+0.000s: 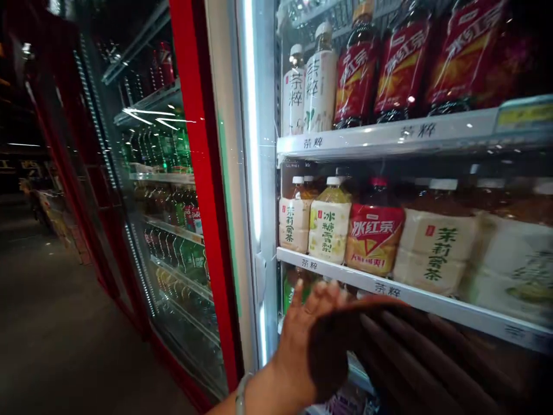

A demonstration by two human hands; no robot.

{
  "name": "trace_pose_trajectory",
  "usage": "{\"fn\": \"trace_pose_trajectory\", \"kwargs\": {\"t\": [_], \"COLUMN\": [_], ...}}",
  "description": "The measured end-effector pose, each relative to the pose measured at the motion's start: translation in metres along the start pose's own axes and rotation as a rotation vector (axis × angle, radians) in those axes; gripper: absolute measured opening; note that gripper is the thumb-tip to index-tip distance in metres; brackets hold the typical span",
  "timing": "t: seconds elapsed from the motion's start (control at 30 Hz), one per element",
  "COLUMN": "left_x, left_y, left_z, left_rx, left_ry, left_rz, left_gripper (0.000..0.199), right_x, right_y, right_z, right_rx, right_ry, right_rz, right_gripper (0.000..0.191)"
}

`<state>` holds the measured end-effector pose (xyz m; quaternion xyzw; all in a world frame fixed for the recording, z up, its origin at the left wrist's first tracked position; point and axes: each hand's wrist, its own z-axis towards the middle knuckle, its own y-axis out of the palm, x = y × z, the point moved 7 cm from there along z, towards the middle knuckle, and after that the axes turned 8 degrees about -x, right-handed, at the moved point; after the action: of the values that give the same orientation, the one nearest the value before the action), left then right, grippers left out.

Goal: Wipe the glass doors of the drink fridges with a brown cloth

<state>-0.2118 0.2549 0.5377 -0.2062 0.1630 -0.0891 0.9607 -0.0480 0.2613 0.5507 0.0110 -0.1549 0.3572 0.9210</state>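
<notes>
My left hand (298,340) reaches in from the bottom, with a pale bracelet (242,395) on its wrist. Its visible fingers are apart and point up toward the lower drink shelf. I see nothing held in it, though its right side is hidden. Dark and close to the camera, my right hand (415,357) overlaps it, fingers stretched out; I cannot tell whether the two touch. Beyond them, white-labelled tea bottles (432,248), a yellow-green labelled pear drink bottle (330,222) and a red-labelled iced tea bottle (375,230) stand upright on the shelf.
An upper shelf (367,135) carries slim white bottles (320,83) and large red-labelled bottles (356,75). A bright light strip (254,144) and a red door frame (203,173) run along the left. Further left stands another glass-fronted cooler with green bottles (166,147), beside the floor (52,323).
</notes>
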Motion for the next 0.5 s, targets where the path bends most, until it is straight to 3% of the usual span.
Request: {"fn": "trace_pose_trajectory", "kwargs": {"t": [0.07,0.1,0.17,0.27,0.4,0.5], "left_x": [-0.024,-0.035,-0.052,-0.062,-0.07,-0.08], "left_y": [-0.019,-0.026,-0.032,-0.036,-0.039,-0.041], "left_z": [0.027,0.042,0.067,0.078,0.066,0.064], "left_rx": [0.019,0.012,-0.009,-0.029,-0.093,-0.133], "left_ry": [-0.045,-0.047,-0.045,-0.052,-0.169,-0.232], "left_rz": [-0.035,-0.04,-0.047,-0.095,-0.178,-0.212], "left_gripper": [0.078,0.078,0.079,0.083,0.08,0.081], "right_x": [-0.003,0.0,0.01,0.001,-0.038,-0.037], "right_y": [0.017,0.02,0.017,0.015,0.035,0.04], "right_z": [0.044,0.061,0.088,0.095,0.095,0.12], "right_rx": [-0.329,-0.411,-0.407,-0.331,-0.397,-0.421], "right_ry": [-0.204,-0.219,-0.079,0.134,0.176,0.202], "right_rz": [-0.017,-0.027,-0.053,-0.06,-0.005,-0.027], "right_gripper": [0.071,0.068,0.066,0.069,0.054,0.051]}}
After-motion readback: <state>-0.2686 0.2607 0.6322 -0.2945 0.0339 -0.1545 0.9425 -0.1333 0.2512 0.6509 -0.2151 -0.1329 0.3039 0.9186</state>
